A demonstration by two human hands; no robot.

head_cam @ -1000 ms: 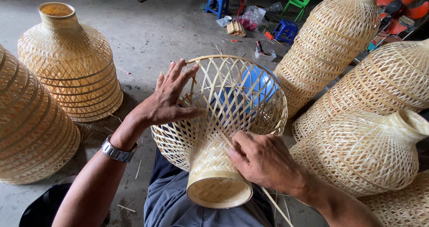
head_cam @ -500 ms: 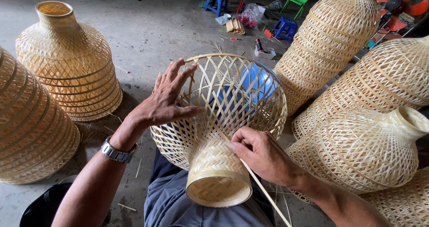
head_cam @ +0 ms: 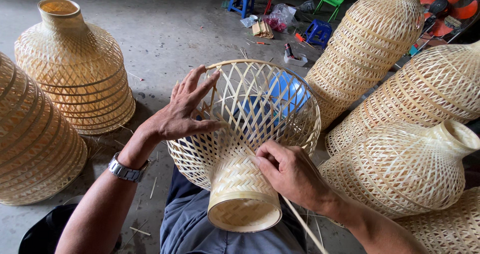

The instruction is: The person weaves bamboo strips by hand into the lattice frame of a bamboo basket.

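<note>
the right hand (head_cam: 292, 174) is sliding up the woven bamboo shade (head_cam: 240, 149) from low on its side towards the neck, fingers now tucking into the weave, while the thin bamboo strip (head_cam: 305, 229) is trailing lower behind the wrist than a second ago.

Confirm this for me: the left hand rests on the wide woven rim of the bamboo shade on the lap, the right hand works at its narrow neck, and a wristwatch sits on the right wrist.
One detail is wrong. The wristwatch sits on the left wrist, not the right, as the head view shows. The rest holds: the left hand rests on the wide woven rim of the bamboo shade on the lap, and the right hand works at its narrow neck.
</note>
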